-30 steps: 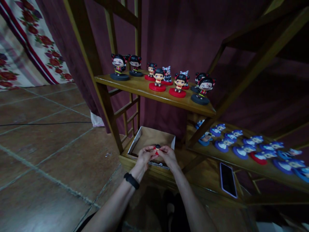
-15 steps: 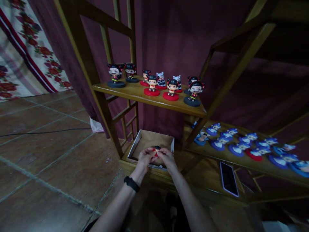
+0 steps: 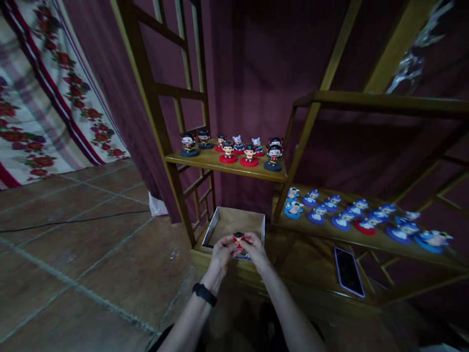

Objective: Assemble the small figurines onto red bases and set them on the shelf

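Note:
My left hand and my right hand meet in front of me, fingers pinched on one small figurine with a dark head and a red base. They hold it just above the near edge of an open cardboard box on the lowest wooden shelf. A black band sits on my left wrist.
A wooden shelf above carries several dark-haired figurines on red and dark bases. A lower shelf to the right holds several blue figurines and one red one. A phone lies on the bottom board. Tiled floor, a cable and a flowered curtain lie left.
The view has tilted up and pulled back, so the shelves look smaller and an upper right shelf shows. My hands keep the figurine between them over the box.

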{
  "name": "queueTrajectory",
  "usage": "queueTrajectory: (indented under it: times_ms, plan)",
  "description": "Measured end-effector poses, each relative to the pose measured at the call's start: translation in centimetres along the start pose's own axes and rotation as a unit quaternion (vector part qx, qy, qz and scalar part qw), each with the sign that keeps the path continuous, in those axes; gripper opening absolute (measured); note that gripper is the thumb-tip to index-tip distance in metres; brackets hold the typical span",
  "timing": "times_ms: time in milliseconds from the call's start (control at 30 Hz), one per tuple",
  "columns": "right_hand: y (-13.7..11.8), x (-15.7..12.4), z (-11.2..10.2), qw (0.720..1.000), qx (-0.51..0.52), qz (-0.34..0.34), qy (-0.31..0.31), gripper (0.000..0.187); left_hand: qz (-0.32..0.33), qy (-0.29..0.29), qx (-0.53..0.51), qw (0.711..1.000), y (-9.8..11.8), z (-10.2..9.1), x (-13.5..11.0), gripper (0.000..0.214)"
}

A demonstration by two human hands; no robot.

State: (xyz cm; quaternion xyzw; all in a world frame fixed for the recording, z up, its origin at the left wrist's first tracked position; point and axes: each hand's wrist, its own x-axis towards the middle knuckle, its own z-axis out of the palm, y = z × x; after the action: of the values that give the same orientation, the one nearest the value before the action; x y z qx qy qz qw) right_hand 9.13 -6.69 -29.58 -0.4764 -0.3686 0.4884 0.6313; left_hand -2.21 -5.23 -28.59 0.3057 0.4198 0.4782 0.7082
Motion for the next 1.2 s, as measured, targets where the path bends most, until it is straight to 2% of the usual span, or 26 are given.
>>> queueTrajectory:
  times_ms: [167,300,467,600,733,867,1033,1200]
  plan:
    - [-2.3,-4.4,0.1,0.997,0.073,0.027,-0.009,0.033,0.025,-0.027,0.0,0.999,1.4,1.3,-4.7,0.029]
    - [-5.0,-8.8,0.4,0.994,0.105,0.036,-0.016,0.033,0.001,-0.026,-0.037,0.999,2.9,1.6,-9.1,0.026]
    - [-8.7,-13.3,1.2,0.997,0.059,0.006,-0.04,0.036,-0.055,-0.041,-0.092,0.993,4.4,1.6,-13.9,0.022]
    - [-11.1,-16.4,1.8,0.998,0.022,-0.034,-0.053,0.037,-0.061,-0.06,-0.101,0.991,5.5,2.0,-18.0,0.02]
    - [-12.8,-19.6,2.0,0.995,0.015,-0.057,-0.083,0.038,-0.005,-0.062,-0.04,0.997,6.4,2.6,-22.2,0.022]
    - [-13.8,-22.3,2.1,0.993,0.0,-0.081,-0.084,0.036,0.087,-0.064,0.043,0.993,6.9,3.1,-25.6,0.033]
    - [-14.6,-24.7,2.2,0.988,-0.021,-0.134,-0.071,0.034,0.209,-0.066,0.13,0.967,7.4,3.5,-28.5,0.032]
    - [-14.9,-26.0,2.7,0.982,-0.033,-0.179,-0.056,0.028,0.283,-0.077,0.189,0.937,7.9,3.1,-30.2,0.027]
